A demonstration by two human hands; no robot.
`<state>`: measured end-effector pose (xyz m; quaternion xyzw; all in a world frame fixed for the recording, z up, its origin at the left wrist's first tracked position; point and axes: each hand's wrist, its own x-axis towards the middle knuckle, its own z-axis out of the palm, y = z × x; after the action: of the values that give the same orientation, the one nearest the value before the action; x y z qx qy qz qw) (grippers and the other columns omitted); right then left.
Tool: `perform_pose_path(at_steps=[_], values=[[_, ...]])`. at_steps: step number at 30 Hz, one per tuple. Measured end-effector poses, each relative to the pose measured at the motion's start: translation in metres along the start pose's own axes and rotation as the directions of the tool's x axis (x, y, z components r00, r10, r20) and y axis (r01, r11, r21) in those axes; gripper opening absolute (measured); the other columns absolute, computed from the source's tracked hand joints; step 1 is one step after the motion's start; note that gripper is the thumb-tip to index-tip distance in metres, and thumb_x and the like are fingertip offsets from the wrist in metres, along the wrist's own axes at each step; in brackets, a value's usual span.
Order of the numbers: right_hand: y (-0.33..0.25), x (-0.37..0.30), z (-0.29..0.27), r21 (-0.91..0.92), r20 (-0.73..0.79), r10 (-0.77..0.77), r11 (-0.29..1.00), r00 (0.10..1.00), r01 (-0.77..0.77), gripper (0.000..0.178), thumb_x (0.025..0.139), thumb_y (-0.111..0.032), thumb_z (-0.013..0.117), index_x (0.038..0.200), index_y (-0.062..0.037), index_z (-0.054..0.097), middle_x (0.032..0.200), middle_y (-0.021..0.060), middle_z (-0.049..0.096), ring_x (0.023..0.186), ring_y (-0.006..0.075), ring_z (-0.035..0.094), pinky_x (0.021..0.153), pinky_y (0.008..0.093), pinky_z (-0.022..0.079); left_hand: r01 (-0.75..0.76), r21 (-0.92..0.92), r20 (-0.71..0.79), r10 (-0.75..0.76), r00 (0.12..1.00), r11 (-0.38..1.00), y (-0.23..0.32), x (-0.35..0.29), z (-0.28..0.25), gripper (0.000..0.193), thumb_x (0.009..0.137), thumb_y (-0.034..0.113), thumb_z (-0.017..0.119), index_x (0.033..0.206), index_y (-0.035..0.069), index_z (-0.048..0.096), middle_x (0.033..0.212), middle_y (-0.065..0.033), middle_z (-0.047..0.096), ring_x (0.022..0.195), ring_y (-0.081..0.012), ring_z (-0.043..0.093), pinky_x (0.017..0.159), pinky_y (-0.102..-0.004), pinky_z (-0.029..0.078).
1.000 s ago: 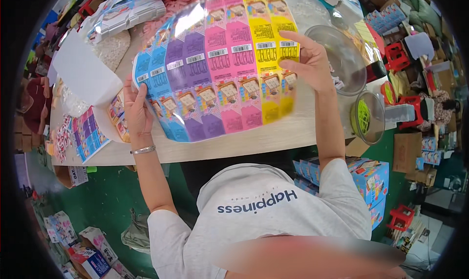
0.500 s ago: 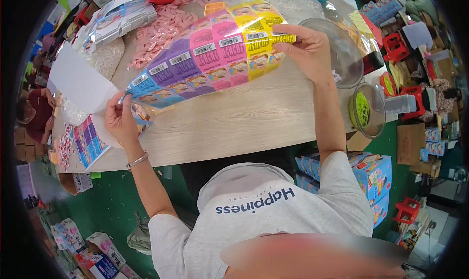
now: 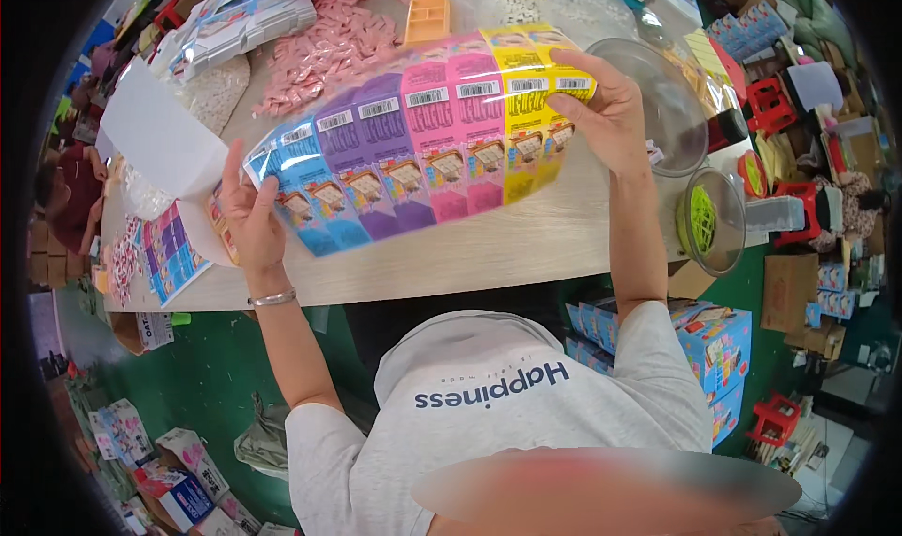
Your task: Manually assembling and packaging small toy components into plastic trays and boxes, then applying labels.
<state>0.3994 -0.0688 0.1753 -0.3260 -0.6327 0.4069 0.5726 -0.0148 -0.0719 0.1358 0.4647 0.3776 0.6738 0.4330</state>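
Over the table I hold a glossy sheet of printed labels (image 3: 413, 151) stretched between both hands, bowed in the middle. Its blocks run from blue through purple and pink to yellow, with barcodes and small pictures. At the blue end, my left hand (image 3: 252, 221) has the edge between thumb and fingers, the index finger pointing up. My right hand (image 3: 609, 113) pinches the yellow end, thumb in front. Beside my left hand stands a curled white sheet of paper (image 3: 160, 127).
Behind the label sheet lie a pile of pink pieces (image 3: 324, 52) and an orange compartment tray (image 3: 427, 19). Clear bowls stand at the right, a large one (image 3: 658, 113) and one with green strips (image 3: 700, 218). More printed sheets (image 3: 174, 249) lie left; boxes (image 3: 719, 348) are stacked beside me.
The label sheet has turned to face me more and shifted slightly right, showing more of its lower row. My left hand has moved right, its index finger now raised.
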Motion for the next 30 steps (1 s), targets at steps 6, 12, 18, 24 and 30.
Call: perform_pose_path(at_steps=[6,12,18,24,30], values=[[-0.002,-0.003,-0.007,-0.082,0.046,0.080,0.994,0.996,-0.076,0.045,0.085,0.010,0.069,0.129,0.0000,0.064,0.119,0.0091,0.068,0.104,0.0135,0.064,0.091,0.0274,0.055,0.032,0.149,0.197,-0.062,0.978,0.988,0.002,0.005,-0.016,0.067,0.083,-0.014,0.066,0.144,0.002,0.045,0.109,-0.0056,0.069,0.091,-0.0067,0.064,0.071,-0.0183,0.052],[-0.006,0.000,-0.007,-0.324,0.099,-0.030,0.944,0.995,0.061,0.040,0.083,0.006,0.073,0.123,-0.0004,0.068,0.116,0.0084,0.071,0.102,0.0123,0.064,0.090,0.0254,0.052,-0.029,0.417,0.141,-0.034,0.989,0.908,-0.002,0.003,-0.025,0.040,0.080,-0.009,0.074,0.119,0.000,0.067,0.096,-0.0035,0.068,0.071,-0.0054,0.061,0.060,-0.0203,0.053],[-0.008,-0.003,-0.005,-0.435,0.036,-0.052,0.898,0.998,0.063,0.029,0.081,0.001,0.076,0.110,-0.0033,0.075,0.112,0.0075,0.073,0.098,0.0112,0.064,0.088,0.0239,0.048,-0.369,0.585,0.220,0.297,0.929,0.722,-0.006,-0.001,-0.028,0.025,0.080,-0.005,0.078,0.104,0.001,0.074,0.092,-0.0070,0.066,0.064,-0.0089,0.060,0.055,-0.0222,0.051],[-0.029,-0.015,0.000,-0.848,0.076,-0.314,0.479,0.946,0.227,0.016,0.079,-0.004,0.076,0.095,-0.0035,0.077,0.103,0.0130,0.069,0.099,0.0208,0.063,0.090,0.0253,0.047,-0.613,0.686,0.386,0.517,0.764,0.392,0.024,-0.013,-0.001,0.012,0.085,0.004,0.076,0.096,0.003,0.073,0.093,-0.0093,0.064,0.071,-0.0177,0.061,0.063,-0.0301,0.051],[-0.053,-0.074,-0.015,-0.286,-0.178,-0.022,0.958,0.984,-0.030,0.011,0.094,-0.010,0.064,0.101,-0.0044,0.070,0.096,0.0055,0.064,0.084,0.0135,0.058,0.075,0.0274,0.047,-0.337,0.281,0.192,0.291,0.937,0.899,0.026,-0.054,-0.011,0.007,0.090,0.010,0.069,0.090,0.003,0.068,0.083,-0.0081,0.065,0.075,-0.0190,0.059,0.068,-0.0298,0.048]])
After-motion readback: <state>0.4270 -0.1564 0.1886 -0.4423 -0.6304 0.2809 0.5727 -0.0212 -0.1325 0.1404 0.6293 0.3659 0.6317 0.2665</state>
